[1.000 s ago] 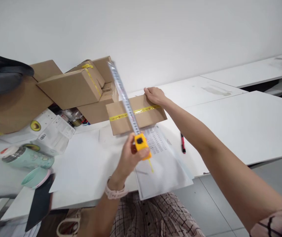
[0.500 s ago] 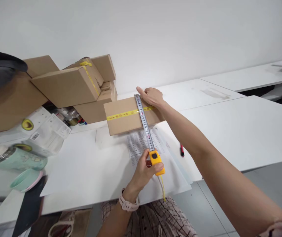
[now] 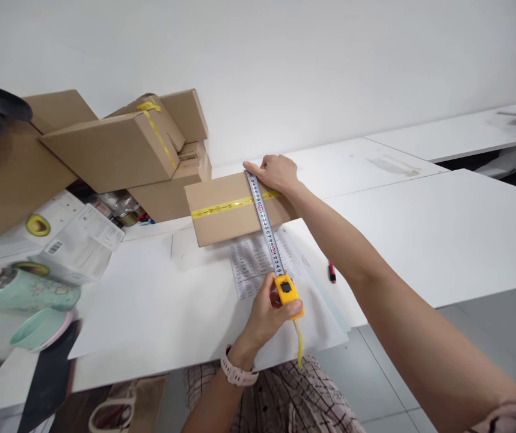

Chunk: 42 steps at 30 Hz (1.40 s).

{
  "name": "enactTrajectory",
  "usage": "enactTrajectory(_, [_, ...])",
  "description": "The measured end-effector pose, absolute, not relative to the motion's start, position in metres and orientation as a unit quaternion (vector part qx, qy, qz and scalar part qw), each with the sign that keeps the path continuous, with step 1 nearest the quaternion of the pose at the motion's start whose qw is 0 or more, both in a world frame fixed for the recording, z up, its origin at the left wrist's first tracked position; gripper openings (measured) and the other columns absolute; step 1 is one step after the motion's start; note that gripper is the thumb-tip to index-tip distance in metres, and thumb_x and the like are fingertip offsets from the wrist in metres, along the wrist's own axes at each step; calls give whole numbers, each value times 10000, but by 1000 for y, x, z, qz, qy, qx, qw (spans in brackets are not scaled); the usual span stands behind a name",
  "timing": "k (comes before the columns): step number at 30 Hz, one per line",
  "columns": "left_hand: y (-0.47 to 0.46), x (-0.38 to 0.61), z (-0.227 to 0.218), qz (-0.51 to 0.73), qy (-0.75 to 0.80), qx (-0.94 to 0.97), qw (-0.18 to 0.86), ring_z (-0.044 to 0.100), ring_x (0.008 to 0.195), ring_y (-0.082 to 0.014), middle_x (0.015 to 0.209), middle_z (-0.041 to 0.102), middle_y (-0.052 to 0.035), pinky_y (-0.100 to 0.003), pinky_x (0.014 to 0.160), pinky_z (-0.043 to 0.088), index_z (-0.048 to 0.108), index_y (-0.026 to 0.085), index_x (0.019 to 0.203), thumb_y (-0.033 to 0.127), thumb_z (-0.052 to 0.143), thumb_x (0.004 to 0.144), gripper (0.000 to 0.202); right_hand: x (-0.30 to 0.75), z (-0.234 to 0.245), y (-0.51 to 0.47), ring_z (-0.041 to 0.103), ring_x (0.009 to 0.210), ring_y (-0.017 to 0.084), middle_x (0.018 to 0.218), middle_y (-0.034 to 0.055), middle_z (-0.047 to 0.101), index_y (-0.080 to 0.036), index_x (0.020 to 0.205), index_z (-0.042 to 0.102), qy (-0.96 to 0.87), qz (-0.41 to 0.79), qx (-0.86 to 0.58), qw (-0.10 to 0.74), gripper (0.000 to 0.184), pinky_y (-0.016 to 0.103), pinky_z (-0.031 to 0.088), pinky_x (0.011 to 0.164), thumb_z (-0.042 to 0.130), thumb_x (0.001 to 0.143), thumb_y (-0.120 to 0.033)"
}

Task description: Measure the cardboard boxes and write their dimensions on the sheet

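My left hand (image 3: 270,305) is wrapped round the yellow case of a tape measure (image 3: 288,290), with a yellow wrist strap hanging below it. The silver blade (image 3: 264,219) runs out from the case, away from me, across the top of a cardboard box (image 3: 222,222) sealed with yellow printed tape. At the box's far edge, my right hand (image 3: 280,173) presses the blade's end with its thumb; the other fingers are curled and partly hidden. Under the blade and the box's near side lies a printed sheet (image 3: 251,264).
Cardboard boxes (image 3: 104,150) are stacked at the left. Near them stand a white box with avocado pictures (image 3: 75,240), a mint bottle (image 3: 36,291) and a mint bowl (image 3: 39,329). A red and black marker (image 3: 332,272) lies right of the papers on the white table (image 3: 402,240).
The view has shifted slightly. My right thumb now lies lower over the blade's end, where it stuck up before. My left hand still grips the tape measure's case.
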<state>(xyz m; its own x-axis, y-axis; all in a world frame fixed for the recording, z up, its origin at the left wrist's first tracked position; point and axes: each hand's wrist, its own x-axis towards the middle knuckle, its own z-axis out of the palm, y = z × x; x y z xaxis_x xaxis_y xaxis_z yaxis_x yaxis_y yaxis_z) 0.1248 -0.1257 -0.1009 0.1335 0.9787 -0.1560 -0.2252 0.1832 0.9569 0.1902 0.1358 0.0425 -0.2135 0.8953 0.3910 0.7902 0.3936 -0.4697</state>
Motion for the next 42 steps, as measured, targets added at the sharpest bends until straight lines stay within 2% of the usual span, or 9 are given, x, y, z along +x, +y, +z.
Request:
enactTrajectory(12, [-126, 124, -98, 475, 463, 419, 620, 553, 805, -137, 1027, 621, -40, -269, 702, 485, 506, 215, 1023, 382, 841, 699, 496, 190, 41, 135, 673, 965, 335, 937, 175, 740, -175, 858, 714, -774, 84, -543, 316, 637, 459, 480, 887, 453, 920, -753])
enactTrajectory(18, [-146, 120, -106, 491, 444, 401, 633, 631, 889, -184, 1124, 656, -80, -318, 793, 534, 519, 212, 1100, 394, 879, 683, 580, 191, 33, 140, 623, 1105, 351, 894, 166, 677, -181, 891, 708, -767, 115, -522, 356, 721, 497, 428, 988, 269, 991, -745])
enactTrajectory(22, [-176, 109, -118, 494, 463, 400, 618, 651, 959, -211, 1217, 657, -101, -331, 842, 550, 529, 223, 1245, 356, 910, 661, 710, 192, 25, 135, 556, 1209, 386, 959, 172, 649, -142, 972, 694, -762, 81, -517, 381, 712, 552, 376, 1045, 245, 1024, -691])
enactTrajectory(26, [-193, 97, -126, 497, 444, 394, 633, 664, 992, -231, 1220, 647, -104, -341, 833, 567, 520, 229, 1294, 341, 896, 683, 726, 202, 5, 98, 497, 1278, 404, 999, 157, 641, -145, 1049, 669, -757, 27, -519, 396, 731, 583, 345, 1060, 129, 1049, -638])
enactTrajectory(30, [-194, 90, -132, 479, 438, 416, 637, 664, 1033, -247, 1254, 642, -118, -362, 882, 555, 516, 230, 1316, 310, 891, 688, 736, 218, -31, 40, 485, 1291, 386, 1111, 160, 648, -206, 1099, 658, -746, 3, -550, 375, 640, 542, 354, 1063, 130, 1062, -566])
enactTrajectory(34, [-193, 88, -130, 469, 443, 438, 626, 653, 1025, -249, 1248, 646, -126, -359, 871, 543, 511, 222, 1316, 324, 880, 690, 733, 234, -52, 5, 522, 1266, 329, 1257, 138, 661, -228, 1094, 669, -765, 46, -531, 361, 557, 488, 346, 1093, 186, 1073, -506])
enactTrajectory(37, [-201, 88, -117, 419, 461, 476, 621, 635, 983, -225, 1228, 648, -115, -340, 838, 537, 512, 225, 1314, 345, 859, 713, 704, 250, -36, -3, 581, 1202, 285, 1215, 98, 694, -248, 1144, 679, -748, 163, -487, 419, 609, 456, 410, 1044, 162, 1075, -562])
enactTrajectory(39, [-210, 88, -106, 348, 472, 532, 610, 622, 924, -202, 1152, 667, -81, -323, 809, 524, 553, 222, 1254, 337, 848, 719, 621, 263, -17, -8, 644, 1027, 234, 1121, 83, 715, -248, 1181, 679, -702, 275, -430, 497, 627, 407, 484, 914, 182, 1066, -613])
enactTrajectory(42, [-224, 89, -92, 252, 474, 608, 585, 606, 861, -192, 1040, 679, -37, -322, 782, 508, 595, 211, 1162, 329, 848, 692, 546, 283, 6, -18, 588, 690, 151, 859, 42, 701, -224, 1138, 707, -648, 383, -313, 579, 477, 323, 488, 661, 479, 1012, -623])
